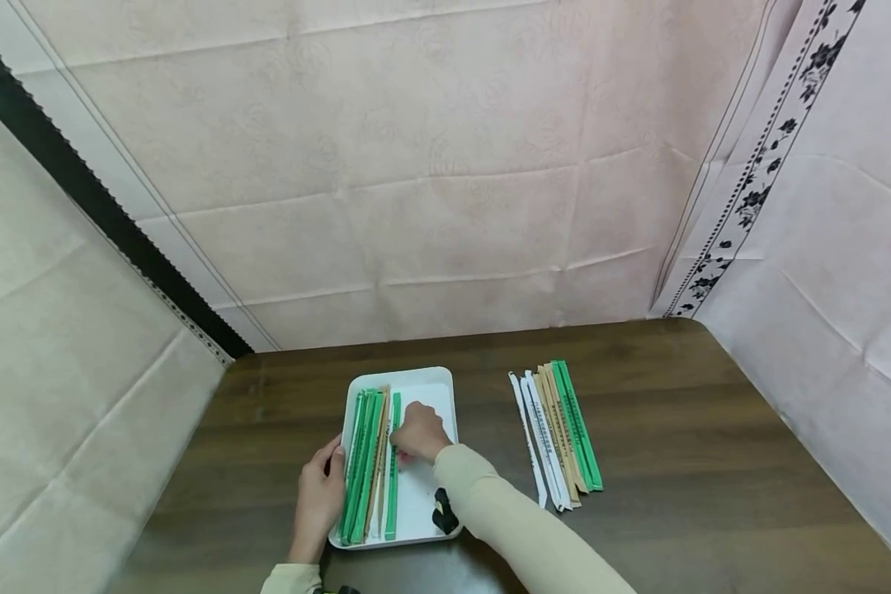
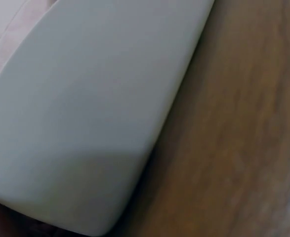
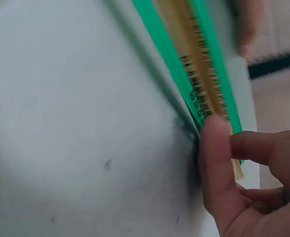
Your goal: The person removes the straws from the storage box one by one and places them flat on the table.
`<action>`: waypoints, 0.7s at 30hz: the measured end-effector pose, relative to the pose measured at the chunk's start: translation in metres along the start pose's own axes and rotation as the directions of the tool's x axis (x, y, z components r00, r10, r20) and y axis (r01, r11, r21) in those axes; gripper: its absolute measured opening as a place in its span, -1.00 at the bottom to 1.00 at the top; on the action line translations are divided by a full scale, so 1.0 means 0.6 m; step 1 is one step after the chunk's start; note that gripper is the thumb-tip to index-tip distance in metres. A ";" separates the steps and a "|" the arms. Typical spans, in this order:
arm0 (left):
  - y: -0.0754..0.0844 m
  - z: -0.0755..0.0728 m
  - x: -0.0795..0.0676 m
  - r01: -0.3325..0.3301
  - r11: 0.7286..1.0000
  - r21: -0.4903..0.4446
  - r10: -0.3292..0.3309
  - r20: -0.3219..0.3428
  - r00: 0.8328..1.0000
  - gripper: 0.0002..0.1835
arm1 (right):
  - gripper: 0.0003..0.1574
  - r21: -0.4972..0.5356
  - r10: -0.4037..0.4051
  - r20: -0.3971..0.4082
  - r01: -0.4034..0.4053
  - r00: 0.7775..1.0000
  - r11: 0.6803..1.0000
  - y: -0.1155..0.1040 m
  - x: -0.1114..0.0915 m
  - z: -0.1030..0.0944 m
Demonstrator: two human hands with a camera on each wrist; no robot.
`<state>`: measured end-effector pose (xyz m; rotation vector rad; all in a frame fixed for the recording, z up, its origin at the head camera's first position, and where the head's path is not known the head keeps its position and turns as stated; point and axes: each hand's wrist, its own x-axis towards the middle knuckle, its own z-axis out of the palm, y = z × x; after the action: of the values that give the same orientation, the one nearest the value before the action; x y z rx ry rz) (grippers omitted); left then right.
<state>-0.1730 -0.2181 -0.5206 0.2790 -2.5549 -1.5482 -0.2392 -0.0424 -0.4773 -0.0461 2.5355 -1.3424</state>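
A white tray (image 1: 418, 495) holds a row of slim paper-wrapped sticks, with green ones (image 1: 359, 470) at the left and tan and white ones (image 1: 376, 495) beside them. My right hand (image 1: 421, 432) reaches over the tray and pinches a green wrapped stick (image 1: 392, 503) at the row's right side. Up close in the right wrist view, thumb and index finger meet on the green wrapper (image 3: 164, 54), which bears dark print. My left hand (image 1: 321, 499) grips the tray's left rim. The left wrist view is mostly filled by the tray's outer wall (image 2: 85, 98).
Right of the tray, more wrapped sticks lie side by side on the brown wooden table (image 1: 661, 429): white (image 1: 542, 445), tan (image 1: 559, 437) and green (image 1: 579, 429). A pale cloth (image 1: 445, 190) hangs behind the table's far edge.
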 end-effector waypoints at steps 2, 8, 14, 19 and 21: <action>0.001 -0.001 0.000 0.000 1.000 0.004 0.000 -0.006 1.000 -0.52 | -0.68 0.114 0.011 0.029 -0.015 1.000 0.993 0.002 -0.002 -0.009; 0.001 0.000 -0.002 0.015 1.000 0.027 -0.015 -0.006 1.000 -0.53 | -0.77 0.416 0.009 0.131 -0.063 0.991 0.907 0.012 -0.009 -0.053; 0.000 -0.001 -0.001 0.009 0.999 0.032 -0.008 -0.008 1.000 -0.52 | -0.75 0.486 0.017 0.156 -0.092 0.988 0.869 0.035 -0.014 -0.122; -0.005 -0.004 0.002 0.021 0.999 0.033 -0.021 0.002 1.000 -0.51 | -0.65 0.487 -0.017 0.171 -0.070 0.985 0.871 0.070 -0.028 -0.185; -0.005 -0.002 0.003 0.024 0.999 0.030 -0.025 0.008 1.000 -0.51 | -0.62 0.488 -0.026 0.174 -0.063 0.984 0.870 0.090 -0.034 -0.213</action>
<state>-0.1742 -0.2210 -0.5229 0.3092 -2.5929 -1.5233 -0.2465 0.0949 -0.4486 -0.0364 1.9770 -1.8469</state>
